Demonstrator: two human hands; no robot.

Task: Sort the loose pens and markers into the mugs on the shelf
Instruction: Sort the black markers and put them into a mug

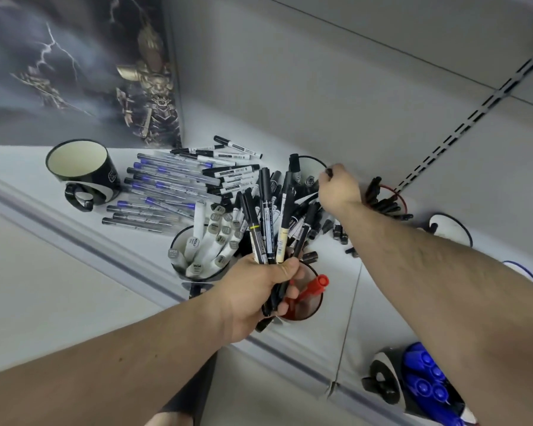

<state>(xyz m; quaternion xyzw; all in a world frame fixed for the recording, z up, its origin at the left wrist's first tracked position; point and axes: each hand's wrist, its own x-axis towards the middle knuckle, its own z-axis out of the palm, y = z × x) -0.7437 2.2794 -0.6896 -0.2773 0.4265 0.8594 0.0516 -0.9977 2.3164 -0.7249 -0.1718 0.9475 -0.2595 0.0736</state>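
Grey caps marked "WG4" and "WG5" top the white markers (pixel 208 245) packed in a black-rimmed mug (pixel 179 241) at the white shelf's (pixel 74 256) front edge. Left of this mug, loose blue-accented clear pens (pixel 163 186) lie in rows beside an empty black mug with a cream inside (pixel 80 170). Just right of it, the left hand (pixel 259 290) grips a bundle of black pens (pixel 268 222) over a red-lined mug (pixel 308 299). Behind it, the right hand (pixel 339 189) pinches a small black cap (pixel 329 172) over a white-lined mug (pixel 311 170).
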